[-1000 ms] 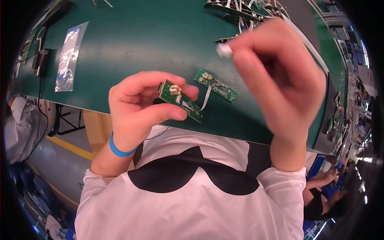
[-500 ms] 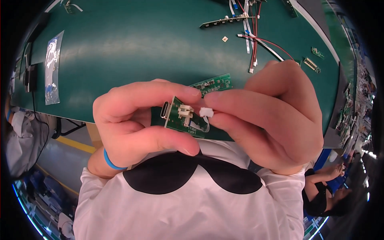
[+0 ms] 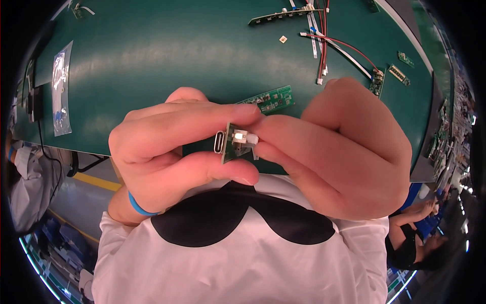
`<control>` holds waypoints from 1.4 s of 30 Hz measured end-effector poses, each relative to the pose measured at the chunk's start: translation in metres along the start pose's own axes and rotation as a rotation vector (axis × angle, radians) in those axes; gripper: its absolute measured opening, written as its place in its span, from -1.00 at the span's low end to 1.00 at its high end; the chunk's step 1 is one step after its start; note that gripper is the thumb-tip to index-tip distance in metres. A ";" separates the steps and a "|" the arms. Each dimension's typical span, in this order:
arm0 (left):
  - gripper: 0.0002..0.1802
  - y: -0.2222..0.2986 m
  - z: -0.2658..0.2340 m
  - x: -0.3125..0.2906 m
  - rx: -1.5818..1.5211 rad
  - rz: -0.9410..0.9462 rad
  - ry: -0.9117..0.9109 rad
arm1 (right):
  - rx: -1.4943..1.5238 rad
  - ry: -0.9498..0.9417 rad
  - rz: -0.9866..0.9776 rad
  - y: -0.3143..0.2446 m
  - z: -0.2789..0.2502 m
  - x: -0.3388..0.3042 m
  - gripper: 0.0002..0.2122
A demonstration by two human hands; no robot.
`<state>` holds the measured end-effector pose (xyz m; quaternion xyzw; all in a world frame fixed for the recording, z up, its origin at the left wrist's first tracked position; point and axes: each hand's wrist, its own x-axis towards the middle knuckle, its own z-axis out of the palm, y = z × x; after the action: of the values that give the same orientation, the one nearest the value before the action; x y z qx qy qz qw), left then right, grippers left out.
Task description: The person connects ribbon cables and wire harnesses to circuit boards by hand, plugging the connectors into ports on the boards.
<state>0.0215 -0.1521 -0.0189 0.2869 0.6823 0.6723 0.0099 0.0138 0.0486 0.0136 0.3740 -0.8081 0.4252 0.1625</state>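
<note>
My left hand [image 3: 182, 147] grips a small green circuit board [image 3: 229, 150] between thumb and fingers, tilted nearly edge-on. A metal oval port [image 3: 219, 142] sits on its left side, and a cream socket [image 3: 240, 136] stands on its right face. My right hand [image 3: 339, 157] pinches a white cable connector [image 3: 251, 139], held against the socket's mouth; how far in it sits I cannot tell. Fingers hide most of its cable. Behind the hands, a longer green circuit board [image 3: 273, 100] shows, partly covered by my fingers.
On the green tabletop [image 3: 152, 61], red, black and white cables [image 3: 322, 50] and a long circuit board [image 3: 283, 16] lie at the back. Small boards [image 3: 399, 74] rest at the right, a clear plastic bag [image 3: 62, 91] at the left. Another person [image 3: 412, 233] sits at far right.
The white connector has moved left, from apart to up against the socket. My left hand has turned the board more edge-on. The view has shifted slightly.
</note>
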 end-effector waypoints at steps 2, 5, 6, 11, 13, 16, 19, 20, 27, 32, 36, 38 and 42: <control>-0.30 0.000 0.000 0.000 0.021 -0.004 -0.007 | 0.015 -0.018 0.011 0.000 -0.001 0.001 -0.76; -0.32 0.001 0.000 0.001 0.031 0.008 -0.011 | 0.046 -0.034 0.000 0.005 -0.003 0.000 -0.78; -0.34 0.003 -0.001 0.002 0.074 -0.019 -0.023 | 0.063 -0.034 -0.025 0.007 -0.003 -0.001 -0.78; -0.38 0.012 -0.006 0.004 0.235 -0.049 -0.071 | 0.106 -0.010 -0.048 0.010 0.002 -0.001 -0.78; -0.36 0.013 -0.002 0.006 0.204 -0.096 -0.042 | 0.100 -0.010 -0.042 0.008 0.000 0.000 -0.79; -0.41 0.012 -0.004 0.008 0.304 -0.067 -0.105 | 0.056 -0.070 0.070 0.005 -0.008 0.004 -0.80; -0.52 0.011 0.005 0.000 0.282 -0.137 0.098 | -0.004 -0.112 0.044 0.012 -0.011 0.009 -0.85; -0.55 0.012 0.004 -0.003 0.228 -0.124 0.113 | -0.073 -0.008 0.085 0.015 -0.016 0.008 -0.90; -0.55 0.016 0.015 -0.019 0.200 -0.056 0.334 | 0.422 -0.272 0.850 -0.007 -0.021 -0.014 -0.66; -0.55 0.028 0.018 -0.028 0.531 0.129 -0.017 | 0.880 -0.005 1.025 -0.014 0.010 0.001 -0.58; -0.58 0.035 0.015 -0.032 0.478 0.097 -0.036 | 1.091 0.110 0.899 -0.022 0.000 0.005 -0.58; -0.62 0.030 0.004 -0.040 0.516 0.081 0.048 | 1.150 0.081 0.847 -0.023 -0.007 0.004 -0.57; -0.68 0.019 0.002 -0.041 0.636 -0.101 0.289 | 1.076 0.072 0.876 -0.031 -0.010 0.010 -0.55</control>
<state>0.0637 -0.1681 -0.0166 0.1433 0.8653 0.4585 -0.1435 0.0299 0.0414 0.0429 0.0276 -0.5556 0.8052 -0.2055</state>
